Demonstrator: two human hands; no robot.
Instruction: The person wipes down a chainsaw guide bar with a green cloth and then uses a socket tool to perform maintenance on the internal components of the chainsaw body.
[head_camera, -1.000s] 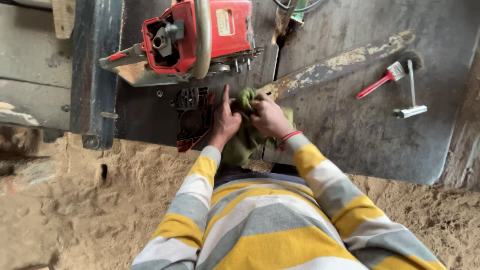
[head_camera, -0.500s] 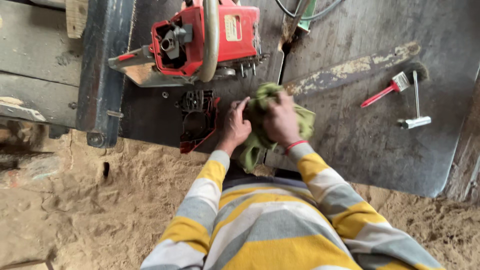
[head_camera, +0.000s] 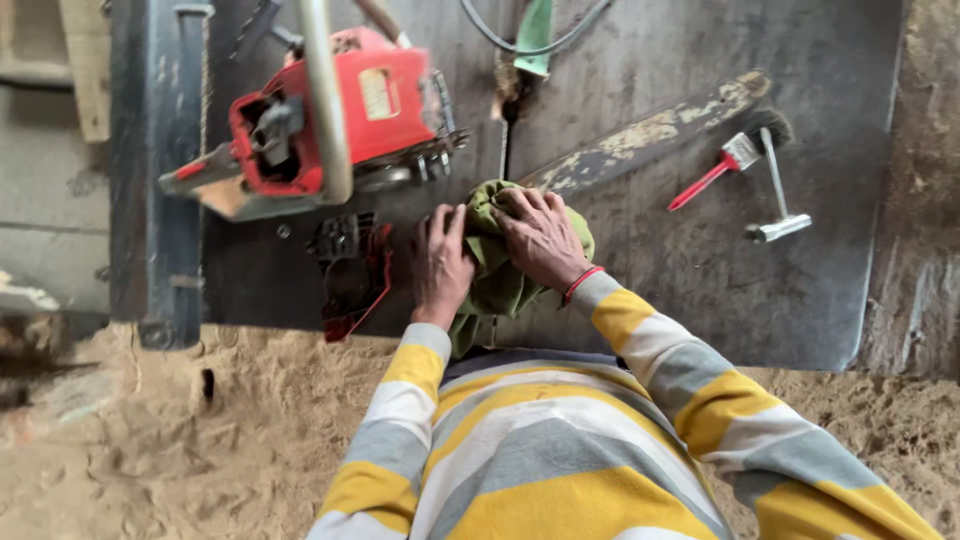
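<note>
Both hands closed on green rag (head_camera: 500, 270): left hand (head_camera: 440, 265) grips its near side, right hand (head_camera: 540, 238) presses on top, at the near end of the guide bar (head_camera: 650, 135). Risk: rag could snag on the bar edge, fingers could scrape. Red chainsaw (head_camera: 340, 120) just left-ahead, brush (head_camera: 725, 165) and wrench (head_camera: 780, 195) right. Dark metal bench (head_camera: 820, 300), sawdust floor (head_camera: 200, 450) below.

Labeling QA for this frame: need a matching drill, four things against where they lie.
Things:
1. red chainsaw body
2. green cloth
3. red-handled brush
4. metal T-shaped wrench

Places:
A. far right, just right of the brush
B. under both hands
C. top left of the metal table
D. beside the worn guide bar's tip

Pairs: 1-C, 2-B, 3-D, 4-A
</note>
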